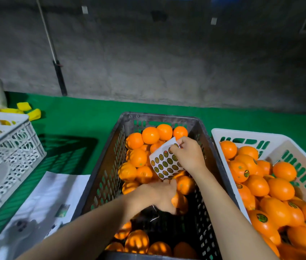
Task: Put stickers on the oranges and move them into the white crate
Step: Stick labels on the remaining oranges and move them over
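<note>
Right hand (pixel 187 154) pinches sticker sheet (pixel 165 164) over dark crate (pixel 111 166) of oranges (pixel 139 156); left hand (pixel 156 196) curled round one orange (pixel 180 202) inside it; white crate (pixel 221 145) just right, holding stickered oranges (pixel 260 222); green worktop (pixel 84 117) beneath.

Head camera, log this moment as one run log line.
left hand: grips orange in black crate | right hand: pinches at sticker sheet | white crate: holds stickered oranges
</note>
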Motion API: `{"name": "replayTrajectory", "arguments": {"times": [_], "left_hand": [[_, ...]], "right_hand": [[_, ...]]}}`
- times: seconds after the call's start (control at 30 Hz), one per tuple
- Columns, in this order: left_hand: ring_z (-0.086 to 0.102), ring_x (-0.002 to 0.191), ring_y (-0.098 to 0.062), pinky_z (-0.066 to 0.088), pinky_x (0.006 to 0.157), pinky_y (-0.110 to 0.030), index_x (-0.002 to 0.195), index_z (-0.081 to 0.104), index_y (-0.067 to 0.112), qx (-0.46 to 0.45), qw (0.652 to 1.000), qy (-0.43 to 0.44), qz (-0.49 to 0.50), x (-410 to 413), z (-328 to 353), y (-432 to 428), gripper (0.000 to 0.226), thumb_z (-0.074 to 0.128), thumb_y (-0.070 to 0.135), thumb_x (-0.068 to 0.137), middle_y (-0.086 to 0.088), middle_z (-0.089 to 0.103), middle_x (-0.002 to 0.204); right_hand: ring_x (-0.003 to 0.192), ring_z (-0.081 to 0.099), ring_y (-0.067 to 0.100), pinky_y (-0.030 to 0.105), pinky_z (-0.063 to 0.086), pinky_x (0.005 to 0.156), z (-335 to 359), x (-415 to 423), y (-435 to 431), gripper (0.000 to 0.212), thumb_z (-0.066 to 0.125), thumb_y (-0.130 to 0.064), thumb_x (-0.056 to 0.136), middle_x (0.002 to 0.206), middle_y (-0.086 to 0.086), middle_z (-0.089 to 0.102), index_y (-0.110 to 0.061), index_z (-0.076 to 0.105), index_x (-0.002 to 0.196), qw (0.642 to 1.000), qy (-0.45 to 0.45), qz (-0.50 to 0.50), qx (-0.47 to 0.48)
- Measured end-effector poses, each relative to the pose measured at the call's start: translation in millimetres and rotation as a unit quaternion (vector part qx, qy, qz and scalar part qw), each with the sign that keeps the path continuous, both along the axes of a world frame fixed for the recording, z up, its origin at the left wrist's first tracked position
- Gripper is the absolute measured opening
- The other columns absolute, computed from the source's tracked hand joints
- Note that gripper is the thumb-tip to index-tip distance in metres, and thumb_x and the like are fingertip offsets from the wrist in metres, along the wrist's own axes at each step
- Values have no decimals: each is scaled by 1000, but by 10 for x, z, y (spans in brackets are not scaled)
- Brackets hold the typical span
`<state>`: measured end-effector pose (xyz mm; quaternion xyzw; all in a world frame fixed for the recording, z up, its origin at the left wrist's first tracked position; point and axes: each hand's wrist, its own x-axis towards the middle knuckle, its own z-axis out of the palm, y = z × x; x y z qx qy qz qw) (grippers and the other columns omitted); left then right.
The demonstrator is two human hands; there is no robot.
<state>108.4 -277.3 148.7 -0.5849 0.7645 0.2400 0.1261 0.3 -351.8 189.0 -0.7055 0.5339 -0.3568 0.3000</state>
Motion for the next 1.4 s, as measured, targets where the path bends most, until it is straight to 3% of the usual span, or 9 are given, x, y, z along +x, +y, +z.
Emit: {"name": "replayTrajectory", "arguments": {"times": [0.13,0.27,0.37,0.47,0.63,0.9,1.1,1.2,1.4], "left_hand": [[58,119,-12,48,101,-37,135,50,24,-2,958,267,104,533,412,-56,65,71,54,82,3,58,134],[62,116,-5,47,104,-40,136,46,41,-64,799,531,274,823,441,76,78,63,80,70,17,57,136],[43,134,-9,37,109,-37,152,29,34,-154,699,597,362,794,409,41,96,60,81,74,17,39,148],[62,115,-13,51,83,-19,134,31,36,-184,642,627,401,746,456,8,60,58,62,86,19,56,120],[56,107,-17,43,90,-35,143,29,12,-200,717,530,407,699,463,74,77,53,62,90,-2,55,126],[66,89,-11,52,83,-37,120,45,34,-243,781,397,417,744,355,143,52,53,70,83,6,68,99],[66,82,-2,51,79,-35,101,60,36,-211,815,409,353,710,347,115,44,45,71,79,10,70,91],[63,88,-5,44,77,-32,95,61,29,-215,819,417,332,707,355,108,48,40,72,92,11,66,90],[42,44,-7,33,54,-33,53,43,24,-333,849,286,296,737,378,140,61,31,63,98,4,44,45]], "right_hand": [[68,60,21,31,43,58,-60,-121,-120,10,69,-18,85,77,8,65,-12,62,82,999,-5,-9,44],[60,58,17,27,45,56,-54,-118,-98,13,69,-11,92,73,4,64,-20,64,100,991,-35,47,116],[47,48,16,23,34,47,25,-37,55,15,71,-10,91,65,12,60,-14,65,104,977,-53,120,169],[70,64,38,36,42,64,90,122,276,26,72,-13,90,90,29,71,-11,64,115,969,-91,152,174],[52,54,19,22,38,48,115,274,427,23,71,-13,90,59,8,61,-22,62,109,968,-145,153,137],[106,64,1,29,54,94,-27,367,425,70,72,-50,74,120,-11,65,-42,45,138,968,-105,167,152],[106,49,-13,9,46,79,59,267,398,76,77,-57,72,121,-33,48,-49,42,139,948,-120,210,207],[107,61,6,21,53,85,98,245,359,70,80,-46,71,122,-14,60,-40,51,135,946,-186,136,227],[68,64,17,28,47,59,187,74,175,57,59,-62,68,84,7,68,-11,69,91,808,-494,-41,318]]}}
